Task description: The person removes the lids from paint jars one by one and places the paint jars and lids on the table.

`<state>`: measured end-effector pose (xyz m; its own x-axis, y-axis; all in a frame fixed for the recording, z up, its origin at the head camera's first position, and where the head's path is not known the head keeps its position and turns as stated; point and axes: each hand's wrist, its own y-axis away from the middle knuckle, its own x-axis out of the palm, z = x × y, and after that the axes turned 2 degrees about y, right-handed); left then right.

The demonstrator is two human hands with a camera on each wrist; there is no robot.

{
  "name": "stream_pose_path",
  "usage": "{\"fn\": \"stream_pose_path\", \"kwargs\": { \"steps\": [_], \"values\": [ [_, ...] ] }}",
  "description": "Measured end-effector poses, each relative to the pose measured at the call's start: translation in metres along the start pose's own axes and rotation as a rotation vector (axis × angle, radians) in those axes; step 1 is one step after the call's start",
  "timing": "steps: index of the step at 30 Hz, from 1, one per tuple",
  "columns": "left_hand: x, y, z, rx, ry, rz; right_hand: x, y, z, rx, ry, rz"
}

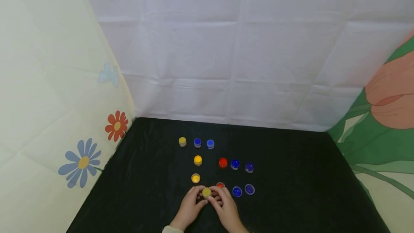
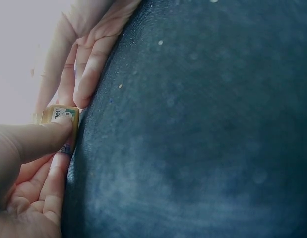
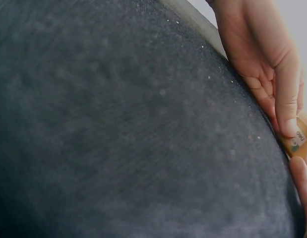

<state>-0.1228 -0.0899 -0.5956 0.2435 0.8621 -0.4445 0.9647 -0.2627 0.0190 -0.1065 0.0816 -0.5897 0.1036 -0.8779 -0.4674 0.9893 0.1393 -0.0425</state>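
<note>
Low at the front of the black-covered table, both hands meet at a small paint jar with a dull yellow top (image 1: 206, 192). My left hand (image 1: 190, 207) pinches the jar from the left, its thumb lying over the printed label in the left wrist view. From the other side my right hand (image 1: 227, 208) grips the same jar between thumb and fingers. Just beyond the hands lies a round lid with yellow paint inside (image 1: 195, 178). A red-centred lid (image 1: 220, 185) is partly hidden behind the right fingers.
On the black cloth (image 1: 297, 182), a back row has a dull yellow jar (image 1: 182, 142) and two blue jars (image 1: 197, 142). Nearer stand a bright yellow jar (image 1: 198, 160), a red jar (image 1: 223, 163) and two blue ones (image 1: 235, 164). Two blue lids (image 1: 237, 191) lie at right.
</note>
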Motion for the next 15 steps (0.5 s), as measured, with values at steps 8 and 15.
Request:
{"fn": "stream_pose_path", "kwargs": {
  "steps": [8, 15],
  "values": [
    [-0.0006, 0.0004, 0.0004, 0.029, -0.023, -0.007, -0.0005, 0.0000, 0.0006, -0.012, -0.031, 0.017],
    [-0.0013, 0.0009, -0.0016, 0.024, -0.009, -0.005, 0.0001, 0.0000, 0.0001, 0.001, -0.012, 0.010]
  ]
}}
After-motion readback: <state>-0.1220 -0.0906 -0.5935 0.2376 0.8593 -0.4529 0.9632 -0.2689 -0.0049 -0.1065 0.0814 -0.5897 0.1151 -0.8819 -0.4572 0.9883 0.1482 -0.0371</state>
